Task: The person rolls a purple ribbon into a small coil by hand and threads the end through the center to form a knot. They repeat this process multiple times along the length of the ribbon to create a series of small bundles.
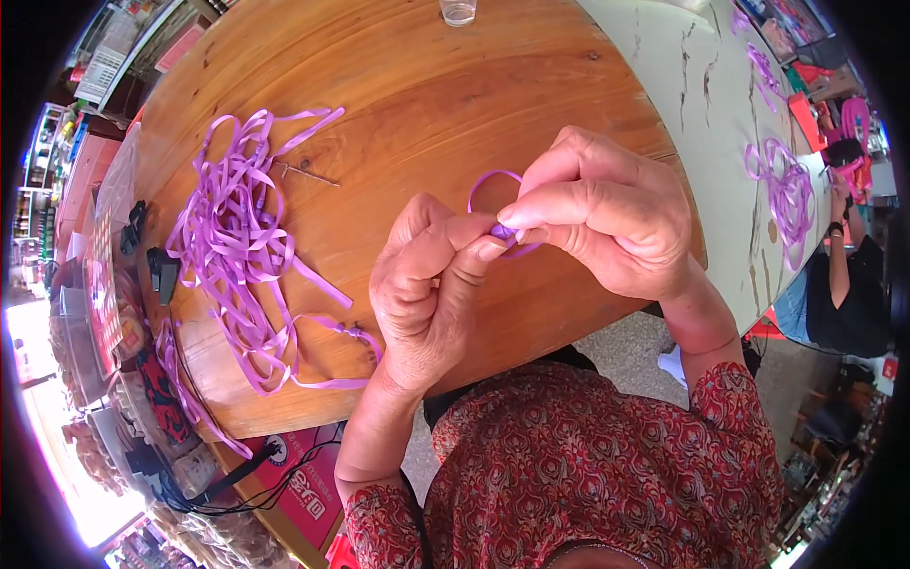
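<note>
Between my fingertips, above the right part of the wooden table, is a purple ribbon [486,177] with a small purple knot or bead where the fingers meet. My left hand [424,280] pinches it between thumb and forefinger. From the other side my right hand [607,213] pinches the same spot, and the two hands' fingertips nearly touch. A loop of the ribbon curves up behind the right fingers. To the left lies a tangled heap of purple ribbons [232,242], some knotted; one end trails close to my left wrist.
A thin twig-like wire [311,174] lies beside the heap. At the far edge of the wooden table [427,85] stands a clear cup [459,11]. A white marbled table [697,114] adjoins on the right, bearing more purple ribbons [785,194]. Another person [844,289] sits beyond it.
</note>
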`<state>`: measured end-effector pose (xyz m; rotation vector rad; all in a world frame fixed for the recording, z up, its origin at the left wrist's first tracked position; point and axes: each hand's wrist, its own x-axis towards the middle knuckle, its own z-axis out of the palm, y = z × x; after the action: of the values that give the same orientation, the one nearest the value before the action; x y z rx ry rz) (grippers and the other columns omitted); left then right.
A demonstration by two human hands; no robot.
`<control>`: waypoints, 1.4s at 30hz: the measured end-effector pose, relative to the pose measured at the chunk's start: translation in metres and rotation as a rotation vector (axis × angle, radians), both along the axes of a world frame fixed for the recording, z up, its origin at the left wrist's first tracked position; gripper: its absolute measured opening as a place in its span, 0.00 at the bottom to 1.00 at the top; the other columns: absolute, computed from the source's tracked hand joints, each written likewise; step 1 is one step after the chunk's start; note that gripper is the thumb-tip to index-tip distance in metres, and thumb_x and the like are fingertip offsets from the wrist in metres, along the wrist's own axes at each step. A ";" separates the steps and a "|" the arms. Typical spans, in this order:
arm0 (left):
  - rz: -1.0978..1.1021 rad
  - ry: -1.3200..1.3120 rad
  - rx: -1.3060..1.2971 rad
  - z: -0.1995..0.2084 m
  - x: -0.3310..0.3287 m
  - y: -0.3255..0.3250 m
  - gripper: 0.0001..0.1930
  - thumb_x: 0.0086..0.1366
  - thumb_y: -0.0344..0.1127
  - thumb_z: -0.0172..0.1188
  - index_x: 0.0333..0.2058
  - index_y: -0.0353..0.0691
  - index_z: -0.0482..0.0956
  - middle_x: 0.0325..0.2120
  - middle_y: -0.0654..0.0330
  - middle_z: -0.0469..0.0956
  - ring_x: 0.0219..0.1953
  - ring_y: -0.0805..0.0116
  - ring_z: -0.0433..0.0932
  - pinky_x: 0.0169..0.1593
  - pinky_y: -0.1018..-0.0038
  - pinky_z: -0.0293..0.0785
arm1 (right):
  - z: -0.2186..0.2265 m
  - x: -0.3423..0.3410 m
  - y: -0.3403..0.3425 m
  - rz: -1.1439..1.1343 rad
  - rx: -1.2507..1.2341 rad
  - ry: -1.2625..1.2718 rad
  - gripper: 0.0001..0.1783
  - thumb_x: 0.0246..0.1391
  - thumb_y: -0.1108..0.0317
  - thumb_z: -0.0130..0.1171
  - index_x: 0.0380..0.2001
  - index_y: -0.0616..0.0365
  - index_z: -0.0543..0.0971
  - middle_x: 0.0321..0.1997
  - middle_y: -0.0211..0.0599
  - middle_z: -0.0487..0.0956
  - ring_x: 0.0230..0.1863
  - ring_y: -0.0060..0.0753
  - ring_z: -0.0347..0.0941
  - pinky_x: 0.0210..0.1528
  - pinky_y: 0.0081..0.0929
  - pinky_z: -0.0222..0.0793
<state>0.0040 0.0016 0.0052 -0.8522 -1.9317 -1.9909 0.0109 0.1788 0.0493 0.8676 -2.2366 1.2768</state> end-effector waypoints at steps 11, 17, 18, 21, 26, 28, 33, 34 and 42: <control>0.136 0.254 -0.164 0.000 -0.002 -0.001 0.08 0.52 0.22 0.64 0.31 0.36 0.76 0.24 0.60 0.77 0.20 0.70 0.68 0.22 0.78 0.64 | -0.003 -0.001 -0.002 -0.014 0.073 0.096 0.11 0.35 0.76 0.67 0.28 0.63 0.80 0.27 0.38 0.76 0.24 0.29 0.69 0.23 0.23 0.64; 0.157 0.282 -0.264 0.005 0.000 -0.006 0.10 0.49 0.22 0.66 0.32 0.35 0.78 0.21 0.60 0.74 0.19 0.71 0.69 0.21 0.78 0.64 | -0.003 -0.002 -0.001 -0.007 0.102 0.090 0.12 0.34 0.77 0.67 0.28 0.65 0.80 0.26 0.39 0.76 0.23 0.30 0.69 0.22 0.23 0.63; 0.181 0.310 -0.334 0.008 0.000 -0.006 0.10 0.48 0.22 0.67 0.32 0.34 0.78 0.20 0.60 0.74 0.19 0.71 0.69 0.21 0.77 0.64 | -0.002 -0.001 0.000 -0.001 0.110 0.095 0.12 0.33 0.77 0.67 0.28 0.65 0.79 0.26 0.39 0.75 0.23 0.30 0.68 0.22 0.22 0.62; 0.214 0.323 -0.370 0.011 0.004 -0.007 0.11 0.47 0.23 0.67 0.31 0.34 0.79 0.20 0.60 0.73 0.19 0.71 0.69 0.20 0.77 0.64 | 0.000 -0.001 -0.002 0.019 0.123 0.105 0.12 0.32 0.77 0.67 0.27 0.65 0.79 0.26 0.39 0.75 0.22 0.29 0.68 0.21 0.22 0.62; 0.146 0.272 -0.315 0.009 0.002 -0.009 0.11 0.47 0.23 0.67 0.31 0.34 0.79 0.19 0.61 0.72 0.18 0.71 0.68 0.19 0.77 0.63 | 0.004 -0.004 -0.002 0.063 0.149 0.126 0.12 0.32 0.76 0.66 0.27 0.66 0.79 0.24 0.38 0.74 0.22 0.29 0.68 0.21 0.21 0.60; 0.121 0.221 -0.282 0.008 0.002 -0.009 0.10 0.47 0.22 0.67 0.31 0.34 0.79 0.19 0.61 0.71 0.18 0.71 0.68 0.19 0.77 0.62 | 0.004 -0.006 -0.001 0.107 0.164 0.154 0.11 0.33 0.76 0.65 0.26 0.67 0.79 0.24 0.37 0.74 0.22 0.29 0.67 0.21 0.21 0.60; 0.126 0.218 -0.265 0.006 0.002 -0.005 0.09 0.48 0.23 0.68 0.30 0.35 0.78 0.17 0.62 0.68 0.18 0.71 0.66 0.19 0.77 0.61 | 0.002 -0.012 0.003 0.180 0.214 0.123 0.12 0.34 0.76 0.65 0.27 0.67 0.79 0.25 0.38 0.75 0.22 0.29 0.68 0.21 0.21 0.61; 0.124 0.215 -0.266 0.004 0.001 -0.005 0.09 0.48 0.23 0.68 0.30 0.35 0.78 0.17 0.62 0.68 0.18 0.71 0.66 0.19 0.77 0.61 | 0.000 -0.014 0.004 0.197 0.213 0.118 0.12 0.35 0.76 0.65 0.28 0.67 0.79 0.26 0.39 0.75 0.22 0.29 0.68 0.21 0.21 0.61; -0.013 0.063 -0.172 0.002 -0.004 -0.007 0.10 0.52 0.25 0.66 0.34 0.36 0.78 0.26 0.59 0.78 0.21 0.71 0.68 0.24 0.78 0.65 | -0.005 -0.018 0.007 0.242 -0.035 -0.020 0.13 0.41 0.75 0.66 0.34 0.68 0.79 0.29 0.43 0.77 0.24 0.30 0.72 0.25 0.22 0.64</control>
<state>0.0003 -0.0055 0.0077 -0.9593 -2.0892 -1.8015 -0.0068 0.1857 0.0447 1.1449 -2.1684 1.4312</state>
